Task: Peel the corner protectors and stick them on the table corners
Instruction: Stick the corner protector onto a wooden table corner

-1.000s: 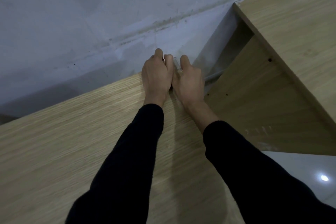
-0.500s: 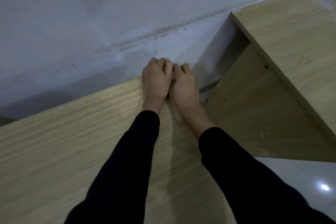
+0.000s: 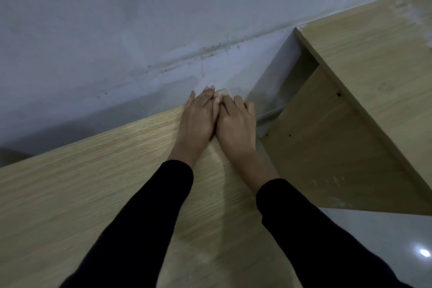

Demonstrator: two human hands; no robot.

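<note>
Wood-grain table point(image 3: 93, 194) against a stained grey wall point(image 3: 117, 30)

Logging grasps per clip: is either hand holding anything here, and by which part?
Nothing is lifted. The left hand and right hand press the clear corner protector onto the table corner, covering its top.

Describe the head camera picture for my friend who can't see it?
The left hand and right hand rest side by side at the far corner of a wooden table, with a small pale corner protector peeking out just past them. A grey wall stands behind.
</note>
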